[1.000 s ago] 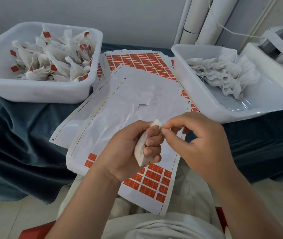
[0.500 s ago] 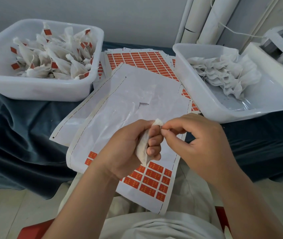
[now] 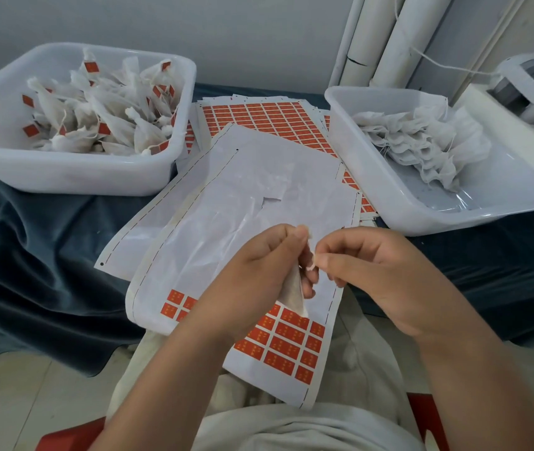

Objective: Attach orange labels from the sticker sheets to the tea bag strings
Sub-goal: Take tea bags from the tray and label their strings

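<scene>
In the head view, the left hand (image 3: pixel 259 278) is curled round one white tea bag (image 3: pixel 295 292), held above the person's lap just in front of the worktop (image 3: pixel 47 239). The bag is a thin, creased mesh pouch. A small tip pokes out above the index finger, and its lower corner hangs free below the fingers. The right hand (image 3: pixel 382 278) meets it from the other side. Its thumb and forefinger pinch a tiny white bit at the bag's edge, but the view does not show whether that bit is string or mesh.

Beneath both hands lies a sticker sheet (image 3: pixel 226 222), mostly peeled bare, with orange labels (image 3: pixel 287 348) left in rows at its near end. A full sheet (image 3: pixel 259 122) lies farther back. The left tub (image 3: pixel 80 177) holds bags already carrying orange labels, and the right tub (image 3: pixel 421 219) holds plain ones.

Compared with half a second ago, more of the bag hangs out below the left hand, and its corner now reaches over the orange rows. The right hand's pinch sits lower, beside the left middle fingers rather than near the bag's top tip.
</scene>
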Tool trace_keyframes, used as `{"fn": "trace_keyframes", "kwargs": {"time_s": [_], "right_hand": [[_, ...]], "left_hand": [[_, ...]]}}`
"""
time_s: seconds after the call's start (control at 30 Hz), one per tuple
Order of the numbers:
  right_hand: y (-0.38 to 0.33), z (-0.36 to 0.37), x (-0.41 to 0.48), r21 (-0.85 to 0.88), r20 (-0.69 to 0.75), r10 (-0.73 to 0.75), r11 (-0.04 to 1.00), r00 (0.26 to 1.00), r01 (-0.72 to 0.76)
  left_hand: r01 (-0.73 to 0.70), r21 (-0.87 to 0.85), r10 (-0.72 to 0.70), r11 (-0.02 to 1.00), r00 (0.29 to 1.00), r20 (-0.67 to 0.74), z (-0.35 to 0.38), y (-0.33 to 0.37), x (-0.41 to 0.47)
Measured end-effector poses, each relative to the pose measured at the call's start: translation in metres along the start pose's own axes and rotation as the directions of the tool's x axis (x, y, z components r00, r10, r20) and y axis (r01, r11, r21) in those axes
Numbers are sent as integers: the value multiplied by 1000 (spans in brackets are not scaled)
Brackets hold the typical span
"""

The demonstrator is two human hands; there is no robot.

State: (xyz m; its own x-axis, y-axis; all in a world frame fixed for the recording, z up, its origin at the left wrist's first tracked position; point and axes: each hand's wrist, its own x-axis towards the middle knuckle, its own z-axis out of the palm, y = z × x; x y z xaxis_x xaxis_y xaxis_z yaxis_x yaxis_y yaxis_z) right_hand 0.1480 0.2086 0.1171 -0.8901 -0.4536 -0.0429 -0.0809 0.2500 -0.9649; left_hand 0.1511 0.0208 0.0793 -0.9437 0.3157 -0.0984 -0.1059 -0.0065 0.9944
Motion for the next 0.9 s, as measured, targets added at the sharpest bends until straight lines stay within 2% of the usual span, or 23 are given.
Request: {"fn": "trace_keyframes", "kwargs": {"time_s": [0.13,0.3,0.47,0.63,0.7,0.77,0.9], "right_hand": [[7,0,6,56,46,70,996,997,-72],[16,-5,12,350,108,138,921,984,-168],[22,-8,18,561,118,113,813,987,-160],[26,-3,20,755,93,56,647,994,-107],[25,-1,20,839,115,51,530,992,-125],[22,-1,20,865,150,92,470,984,-176],[13,-7,17,805,136,179,554,974,-214]], "left_hand": [[6,40,-4,999,998,-64,4,0,1],[-64,79,71,995,994,-89,5,0,2],[-89,94,109,992,968,-228,6,-4,5],[-130,84,145,988,965,-219,6,-4,5],[-129,91,146,987,967,-209,7,-4,5],[-121,138,150,983,963,-225,7,-5,6],[-128,312,216,941,939,-266,6,-5,6]]}}
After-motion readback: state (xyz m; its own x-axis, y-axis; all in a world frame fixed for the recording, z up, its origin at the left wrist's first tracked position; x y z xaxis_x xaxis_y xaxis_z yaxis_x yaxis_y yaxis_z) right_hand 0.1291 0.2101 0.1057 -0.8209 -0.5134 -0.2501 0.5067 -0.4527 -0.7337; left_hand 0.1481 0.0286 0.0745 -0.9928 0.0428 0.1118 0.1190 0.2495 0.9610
